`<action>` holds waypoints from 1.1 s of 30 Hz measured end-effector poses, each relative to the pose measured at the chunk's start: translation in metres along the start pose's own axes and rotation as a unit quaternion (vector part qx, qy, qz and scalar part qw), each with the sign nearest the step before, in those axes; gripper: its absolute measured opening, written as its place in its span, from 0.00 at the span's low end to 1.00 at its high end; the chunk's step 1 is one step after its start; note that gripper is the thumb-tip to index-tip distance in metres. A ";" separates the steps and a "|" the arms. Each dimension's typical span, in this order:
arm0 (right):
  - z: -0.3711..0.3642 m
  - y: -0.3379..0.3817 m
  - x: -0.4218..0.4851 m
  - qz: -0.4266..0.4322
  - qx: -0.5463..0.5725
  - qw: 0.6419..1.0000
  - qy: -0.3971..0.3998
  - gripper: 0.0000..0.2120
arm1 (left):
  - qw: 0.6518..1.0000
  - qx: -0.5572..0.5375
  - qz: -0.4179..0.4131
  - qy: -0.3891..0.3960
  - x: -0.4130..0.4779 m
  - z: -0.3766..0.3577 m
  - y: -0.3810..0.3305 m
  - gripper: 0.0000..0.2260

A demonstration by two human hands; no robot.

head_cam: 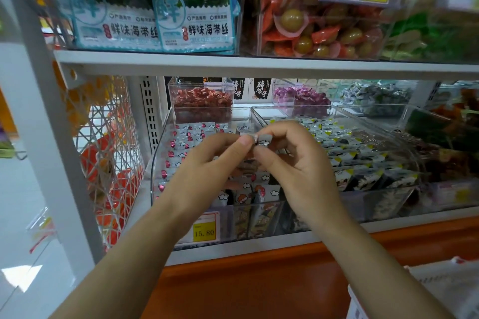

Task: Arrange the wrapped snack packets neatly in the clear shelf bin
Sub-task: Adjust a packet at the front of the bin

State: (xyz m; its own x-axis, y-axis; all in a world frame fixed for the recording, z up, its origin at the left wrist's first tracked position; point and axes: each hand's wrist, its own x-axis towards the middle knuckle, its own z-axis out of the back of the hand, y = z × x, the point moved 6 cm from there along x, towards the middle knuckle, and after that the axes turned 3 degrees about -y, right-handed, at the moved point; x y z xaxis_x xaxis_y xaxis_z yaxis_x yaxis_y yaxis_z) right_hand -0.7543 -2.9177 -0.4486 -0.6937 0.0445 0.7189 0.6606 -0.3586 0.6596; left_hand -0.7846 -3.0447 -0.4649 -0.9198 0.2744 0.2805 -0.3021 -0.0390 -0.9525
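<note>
A clear shelf bin [155,163] sits on the lower shelf, filled with small white wrapped snack packets [186,137] printed with clouds and red marks, lying in rows at the back and standing at the front. Both hands hover over the bin's middle. My left hand [207,163] and my right hand [293,160] pinch the same small grey-white packet [260,140] between thumbs and forefingers, held above the rows. My hands hide the middle of the bin.
A second clear bin [404,142] of black-and-white packets stands to the right. Smaller clear boxes of red candy [202,101] and purple candy [300,97] sit behind. A yellow price tag [204,232] is on the bin front. The upper shelf [233,62] hangs close overhead.
</note>
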 end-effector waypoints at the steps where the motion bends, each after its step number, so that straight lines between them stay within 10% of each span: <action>1: 0.002 -0.001 0.000 -0.003 0.001 1.000 -0.004 0.04 | 1.000 -0.012 0.005 -0.002 0.000 0.000 0.002 0.16; 17: 0.003 -0.014 0.000 -0.070 0.118 0.990 0.012 0.01 | 0.999 -0.032 -0.002 -0.021 0.003 0.007 0.009 0.08; 25: 0.007 -0.002 -0.002 -0.058 0.026 0.997 0.040 0.16 | 0.999 -0.042 -0.008 -0.020 -0.002 0.002 0.002 0.10; 33: 0.095 0.022 -0.027 -0.075 -0.049 0.994 -0.057 0.11 | 0.998 0.005 -0.040 0.041 -0.021 -0.056 -0.017 0.12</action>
State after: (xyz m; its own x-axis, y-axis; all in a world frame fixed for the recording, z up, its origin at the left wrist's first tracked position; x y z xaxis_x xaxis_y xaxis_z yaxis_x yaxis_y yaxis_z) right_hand -0.6938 -2.8380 -0.4326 -0.7413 0.2085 0.6379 0.5167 -0.4294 0.7407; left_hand -0.7457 -2.9960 -0.4613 -0.8686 0.3554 0.3453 -0.3773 -0.0226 -0.9258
